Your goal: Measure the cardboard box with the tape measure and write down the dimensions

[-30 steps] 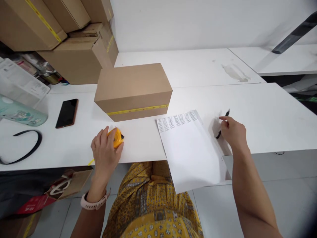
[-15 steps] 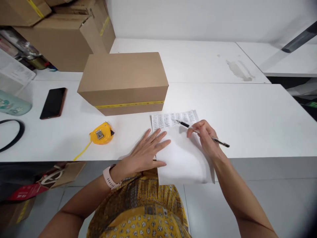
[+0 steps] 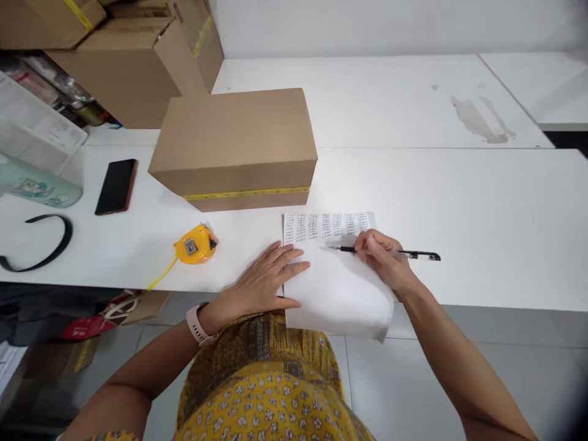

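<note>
A sheet of white paper (image 3: 337,285) lies on the table's front edge, its lower part hanging over. Columns of handwriting fill its top strip. My left hand (image 3: 271,275) rests flat on the sheet's left side, fingers spread. In my right hand (image 3: 383,257) is a black pen (image 3: 420,255), pinched near its tip. The pen lies nearly level, its point just below the written rows; whether it touches the paper I cannot tell. Beyond the sheet stands a closed cardboard box (image 3: 236,131) with a yellow tape strip along its front.
Left of my hands sits a yellow tape measure (image 3: 195,245), its blade partly out over the edge. Farther left are a phone (image 3: 116,187), a black band (image 3: 57,248) and a light green bottle (image 3: 43,184). More cardboard boxes (image 3: 119,67) are stacked at the back left.
My right hand has lowered the pen from the written rows to the blank area beneath and turned it more level. The view has shifted; my left hand stays flat on the paper.
</note>
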The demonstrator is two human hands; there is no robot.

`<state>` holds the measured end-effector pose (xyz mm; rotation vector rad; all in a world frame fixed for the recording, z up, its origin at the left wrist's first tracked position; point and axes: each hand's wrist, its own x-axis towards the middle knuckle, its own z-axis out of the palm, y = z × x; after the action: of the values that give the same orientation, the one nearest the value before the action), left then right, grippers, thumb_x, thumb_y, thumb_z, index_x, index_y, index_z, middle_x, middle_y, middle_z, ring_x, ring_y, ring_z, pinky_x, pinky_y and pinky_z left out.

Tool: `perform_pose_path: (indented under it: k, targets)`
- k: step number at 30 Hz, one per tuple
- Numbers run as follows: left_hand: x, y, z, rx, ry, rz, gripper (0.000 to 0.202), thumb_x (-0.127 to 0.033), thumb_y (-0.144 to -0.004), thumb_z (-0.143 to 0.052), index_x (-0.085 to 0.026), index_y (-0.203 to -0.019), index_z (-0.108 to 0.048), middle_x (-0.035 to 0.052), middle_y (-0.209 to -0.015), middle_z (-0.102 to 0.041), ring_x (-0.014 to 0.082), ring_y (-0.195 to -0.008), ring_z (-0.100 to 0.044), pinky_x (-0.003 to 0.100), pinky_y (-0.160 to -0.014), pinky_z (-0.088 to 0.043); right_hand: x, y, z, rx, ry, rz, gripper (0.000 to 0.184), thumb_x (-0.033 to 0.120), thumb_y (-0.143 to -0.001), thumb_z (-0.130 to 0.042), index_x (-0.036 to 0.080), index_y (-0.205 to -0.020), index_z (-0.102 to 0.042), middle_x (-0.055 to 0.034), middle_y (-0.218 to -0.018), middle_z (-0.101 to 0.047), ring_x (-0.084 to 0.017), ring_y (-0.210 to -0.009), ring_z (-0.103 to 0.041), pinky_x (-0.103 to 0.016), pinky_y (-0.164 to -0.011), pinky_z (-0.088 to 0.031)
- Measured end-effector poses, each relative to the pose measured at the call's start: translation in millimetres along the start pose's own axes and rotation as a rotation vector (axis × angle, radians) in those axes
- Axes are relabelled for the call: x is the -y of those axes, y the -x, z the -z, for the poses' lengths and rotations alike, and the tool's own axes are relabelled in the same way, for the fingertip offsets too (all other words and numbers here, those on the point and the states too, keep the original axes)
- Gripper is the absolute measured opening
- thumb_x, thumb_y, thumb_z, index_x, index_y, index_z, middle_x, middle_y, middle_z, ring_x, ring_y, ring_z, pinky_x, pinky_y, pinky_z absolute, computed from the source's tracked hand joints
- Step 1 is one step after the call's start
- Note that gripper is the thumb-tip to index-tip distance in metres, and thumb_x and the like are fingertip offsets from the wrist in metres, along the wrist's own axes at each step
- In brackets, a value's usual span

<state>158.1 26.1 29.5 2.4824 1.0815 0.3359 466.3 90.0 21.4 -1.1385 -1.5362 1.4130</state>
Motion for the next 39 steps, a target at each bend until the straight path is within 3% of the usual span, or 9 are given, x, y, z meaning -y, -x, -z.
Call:
perform_pose_path:
  k: [3,5,12,15,18,23,31,36,39]
  targets:
    - [2,0,-2.0,0.025,-0.056,-0.007,0.080,-0.064,-0.086,-0.067,-0.022,-0.150,-0.045,0.0160,-0.161,-0.039,0.0344,-0.150,-0.033,0.060,-0.126,-0.018,-7,-6,-2,-0.178,-0.105,-0.016,0.042,0.064,-0.091,-0.059,0.025,-0.102,-0.073,-0.0043,-0.086,-0.073,-0.024,-0.092,-0.069,-0.042,-0.084,-0.055]
    - [4,1,-4.3,0.041,-0.105,-0.020,0.083,-0.065,-0.085,-0.067,-0.020,-0.151,-0.043,0.0178,-0.164,-0.034,0.0356,-0.151,-0.032,0.059,-0.126,-0.018,-10,-11,-1,-0.308,-0.137,-0.008,0.039,0.058,-0.086,-0.069,0.026,-0.108,-0.072,-0.0049,-0.095,-0.075,-0.023,-0.095,-0.070,-0.043,-0.089,-0.056]
    - [10,4,-12.2,0.056,-0.155,-0.078,0.098,-0.056,-0.082,-0.076,-0.020,-0.158,-0.026,0.0197,-0.170,-0.017,0.0369,-0.156,-0.016,0.059,-0.127,-0.010,-12,-22,4,-0.660,-0.190,0.077,0.025,0.037,-0.072,-0.082,0.024,-0.076,-0.062,0.0058,-0.067,-0.055,-0.012,-0.063,-0.057,-0.034,-0.079,-0.060]
    - [10,4,-12.5,0.055,-0.166,-0.087,0.102,-0.050,-0.081,-0.079,-0.021,-0.159,-0.021,0.0199,-0.170,-0.015,0.0375,-0.157,-0.014,0.060,-0.127,-0.009,-11,-24,4,-0.652,-0.190,0.075,0.023,0.039,-0.075,-0.079,0.024,-0.078,-0.062,0.0065,-0.066,-0.052,-0.011,-0.062,-0.056,-0.036,-0.082,-0.060]
    - [10,4,-12.1,0.044,-0.164,-0.091,0.105,-0.047,-0.078,-0.082,-0.021,-0.159,-0.020,0.0207,-0.170,-0.016,0.0387,-0.156,-0.015,0.060,-0.126,-0.009,-12,-24,4,-0.635,-0.145,0.058,0.023,0.042,-0.079,-0.075,0.023,-0.087,-0.065,0.0038,-0.074,-0.061,-0.012,-0.068,-0.062,-0.036,-0.085,-0.059]
    - [9,4,-12.1,0.039,-0.189,-0.093,0.104,-0.048,-0.079,-0.081,-0.020,-0.159,-0.021,0.0206,-0.169,-0.017,0.0383,-0.156,-0.016,0.059,-0.127,-0.010,-14,-22,5,-0.639,-0.086,0.006,0.031,0.037,-0.072,-0.083,0.023,-0.096,-0.069,-0.0004,-0.085,-0.070,-0.016,-0.078,-0.069,-0.037,-0.085,-0.059]
    - [8,4,-10.8,0.053,-0.263,-0.098,0.101,-0.050,-0.080,-0.079,-0.016,-0.158,-0.024,0.0219,-0.169,-0.019,0.0385,-0.156,-0.017,0.059,-0.127,-0.013,-6,-22,-2,-0.634,-0.128,0.043,0.027,0.036,-0.081,-0.077,0.024,-0.069,-0.057,0.0061,-0.064,-0.046,-0.009,-0.059,-0.050,-0.037,-0.093,-0.058]
    - [10,5,-10.5,0.069,-0.249,-0.113,0.105,-0.034,-0.075,-0.083,-0.016,-0.158,-0.020,0.0220,-0.169,-0.017,0.0387,-0.156,-0.016,0.060,-0.126,-0.014,-11,-22,1,-0.619,-0.058,0.066,0.015,0.031,-0.084,-0.073,0.025,-0.081,-0.061,0.0046,-0.069,-0.054,-0.013,-0.069,-0.060,-0.038,-0.088,-0.057]
    - [9,5,-10.3,0.073,-0.253,-0.107,0.104,-0.024,-0.075,-0.080,-0.016,-0.158,-0.019,0.0222,-0.169,-0.016,0.0387,-0.156,-0.016,0.060,-0.126,-0.014,-1,-18,-3,-0.657,-0.013,0.051,0.020,0.034,-0.080,-0.079,0.024,-0.085,-0.062,0.0022,-0.075,-0.062,-0.015,-0.074,-0.065,-0.037,-0.079,-0.057]
